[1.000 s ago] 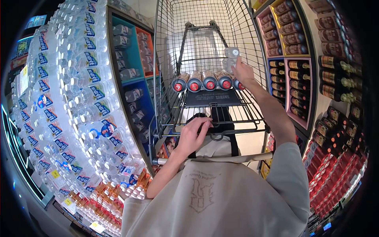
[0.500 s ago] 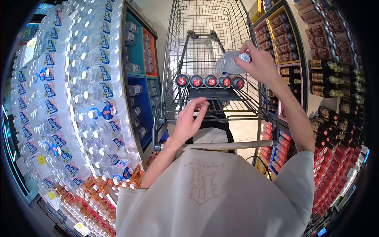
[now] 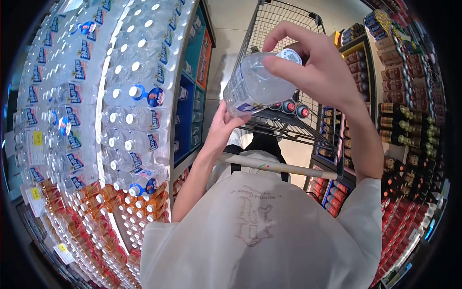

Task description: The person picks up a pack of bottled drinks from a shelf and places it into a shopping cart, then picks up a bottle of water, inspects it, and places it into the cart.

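Observation:
A large clear plastic bottle [image 3: 255, 82] with a white cap and a blue-and-white label is tilted in front of me, above the shopping cart. My right hand [image 3: 320, 65] grips it near the cap, fingers closed round the neck end. At the lower end, my left hand [image 3: 222, 129] holds the base, its fingers partly hidden behind the bottle. Beneath, dark bottles with red caps [image 3: 302, 111] lie in a row in the cart [image 3: 315, 98], some of them covered by the bottle. The cart's handle [image 3: 301, 169] crosses in front of my body.
To my left, packed shelves of clear water bottles [image 3: 130, 72] rise, with orange drink bottles [image 3: 144, 207] below. A blue shelf end [image 3: 185, 137] stands beside the cart. On the right are dark bottles [image 3: 399, 125], brown packs [image 3: 402, 72] and red cans [image 3: 399, 231].
The clear bottle has come up out of the cart area toward me and left, in my right hand. My left hand has risen to its base. The view has turned rightward.

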Demonstrator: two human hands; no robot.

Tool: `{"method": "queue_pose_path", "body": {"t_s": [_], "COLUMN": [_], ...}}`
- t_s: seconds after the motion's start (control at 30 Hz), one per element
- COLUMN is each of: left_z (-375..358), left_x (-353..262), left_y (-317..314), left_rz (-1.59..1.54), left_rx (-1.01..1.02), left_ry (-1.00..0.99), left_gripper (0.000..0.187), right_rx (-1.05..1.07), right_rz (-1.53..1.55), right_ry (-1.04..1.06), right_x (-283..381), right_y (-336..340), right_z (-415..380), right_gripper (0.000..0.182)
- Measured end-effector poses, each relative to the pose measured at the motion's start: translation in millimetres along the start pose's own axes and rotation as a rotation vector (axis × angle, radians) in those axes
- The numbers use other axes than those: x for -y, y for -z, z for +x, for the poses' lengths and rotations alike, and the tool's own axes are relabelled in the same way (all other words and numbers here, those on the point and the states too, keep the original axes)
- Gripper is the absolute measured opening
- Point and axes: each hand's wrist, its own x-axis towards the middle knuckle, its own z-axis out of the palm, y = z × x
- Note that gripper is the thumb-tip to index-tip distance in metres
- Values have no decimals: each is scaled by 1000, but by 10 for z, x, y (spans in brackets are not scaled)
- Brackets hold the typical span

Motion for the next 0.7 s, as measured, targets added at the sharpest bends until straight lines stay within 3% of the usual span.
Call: {"method": "queue_pose_path", "body": {"t_s": [0.1,0.4,0.5,0.57,0.7], "left_z": [-232,-1222,-1513,-1642,-1841], "left_x": [96,-70,1,109,402], "left_y": [241,527,584,569,599], "left_rz": [-239,-108,-193,-210,-301], "left_rx": [-10,-356,-354,-414,-562], "left_ry": [-95,-149,-133,-153,-183], "left_gripper": [69,59,59,55,52], "right_rx": [34,224,321,421,581], "right_rz": [13,55,113,57,-147], "right_ry": [52,173,266,227,386], "right_x": [24,203,340,556,1014], "right_y": [-306,-1103,-1392,-1563,-1861], "right_z": [229,807,914,923,680], "right_gripper": [31,42,44,45,43]}}
